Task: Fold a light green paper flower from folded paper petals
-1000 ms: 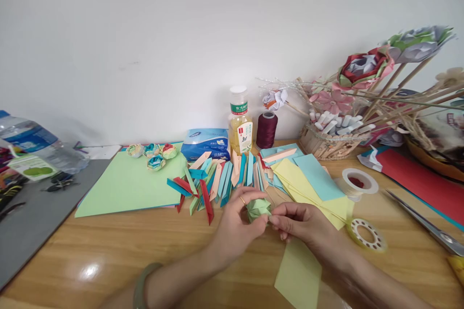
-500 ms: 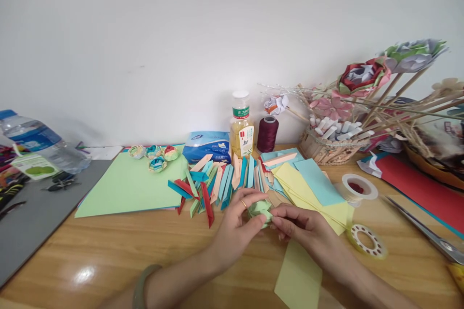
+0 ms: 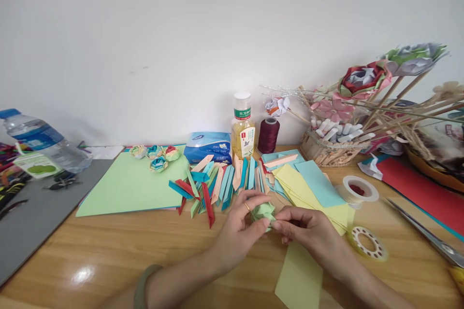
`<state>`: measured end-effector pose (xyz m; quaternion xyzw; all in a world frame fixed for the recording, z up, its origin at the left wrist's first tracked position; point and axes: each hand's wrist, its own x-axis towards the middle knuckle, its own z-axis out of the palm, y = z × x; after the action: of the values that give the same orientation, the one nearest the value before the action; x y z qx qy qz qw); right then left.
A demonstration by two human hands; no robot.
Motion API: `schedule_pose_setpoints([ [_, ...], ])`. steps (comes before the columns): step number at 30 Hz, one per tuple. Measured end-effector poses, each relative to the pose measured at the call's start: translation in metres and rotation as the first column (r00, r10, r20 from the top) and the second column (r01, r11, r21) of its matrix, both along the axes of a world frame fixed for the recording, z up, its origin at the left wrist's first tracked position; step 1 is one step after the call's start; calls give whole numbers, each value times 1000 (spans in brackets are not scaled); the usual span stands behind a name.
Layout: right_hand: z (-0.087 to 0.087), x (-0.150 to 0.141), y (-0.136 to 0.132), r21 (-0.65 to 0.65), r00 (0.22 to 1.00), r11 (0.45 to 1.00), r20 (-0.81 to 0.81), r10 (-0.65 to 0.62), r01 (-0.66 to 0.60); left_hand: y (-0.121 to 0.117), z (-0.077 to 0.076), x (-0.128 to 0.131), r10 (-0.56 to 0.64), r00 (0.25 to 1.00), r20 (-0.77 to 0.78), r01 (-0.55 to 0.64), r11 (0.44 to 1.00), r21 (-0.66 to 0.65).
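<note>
My left hand [image 3: 237, 231] and my right hand [image 3: 308, 231] meet over the wooden table [image 3: 108, 256], both pinching a small folded green paper piece [image 3: 264, 212]. The left fingers curl round its left side, and a ring shows on one finger. My right thumb and forefinger press on its lower right edge. A light green paper slip [image 3: 299, 277] lies flat beneath my right wrist. Just behind my hands sits a heap of folded paper strips [image 3: 213, 183] in red, blue, green and peach.
Yellow and blue paper rectangles [image 3: 308, 186] lie to the right, with two tape rolls [image 3: 366, 244] and scissors [image 3: 427, 236] beyond. A large green sheet [image 3: 130, 186] carries small paper rosettes [image 3: 155, 154]. Tissue pack [image 3: 208, 145], small bottle [image 3: 242, 125], thread spool [image 3: 268, 135], flower basket [image 3: 333, 147] and water bottle [image 3: 43, 142] line the back.
The hands stay together on the green piece, with the fingers shifting slightly as they press its folds. The view has tilted up a little.
</note>
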<state>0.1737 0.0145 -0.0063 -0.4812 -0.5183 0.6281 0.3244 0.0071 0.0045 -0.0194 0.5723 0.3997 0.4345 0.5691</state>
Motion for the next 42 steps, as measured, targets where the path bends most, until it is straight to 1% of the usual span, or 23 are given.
schedule_pose_setpoints([
  [4,2,-1,1,-16,1000,1000,-11,5,-5,1,-2,-1,-5,1000,-17,7,998,66],
  [6,3,-1,2,-35,1000,999,-9,5,-6,2,-2,-1,-12,999,-30,14,997,77],
  [9,4,-1,2,-40,1000,999,-2,5,-5,1,-1,-1,-22,999,-43,25,997,69],
  [13,2,1,1,-13,1000,1000,-5,24,-24,0,1,0,3,998,-56,0,998,64],
  [17,3,4,2,18,996,996,5,85,-85,0,1,0,8,1000,-1,-8,1000,-5],
  [21,2,4,3,10,997,997,27,76,-77,1,-1,0,-14,999,36,15,999,-52],
  [27,1,-1,3,-12,1000,1000,20,8,-8,0,-2,0,1,999,-39,2,997,75],
  [32,3,-2,2,-27,999,999,26,34,-33,0,-3,1,-25,1000,-3,25,999,29],
  [37,-4,-2,1,27,995,999,102,22,-25,1,-4,1,-25,1000,-8,25,999,28],
  [39,-4,-1,0,25,996,999,81,28,-30,2,-4,1,-11,1000,-14,11,1000,21],
  [42,0,0,1,18,999,999,25,44,-44,2,-3,1,13,1000,-13,-13,1000,14],
])
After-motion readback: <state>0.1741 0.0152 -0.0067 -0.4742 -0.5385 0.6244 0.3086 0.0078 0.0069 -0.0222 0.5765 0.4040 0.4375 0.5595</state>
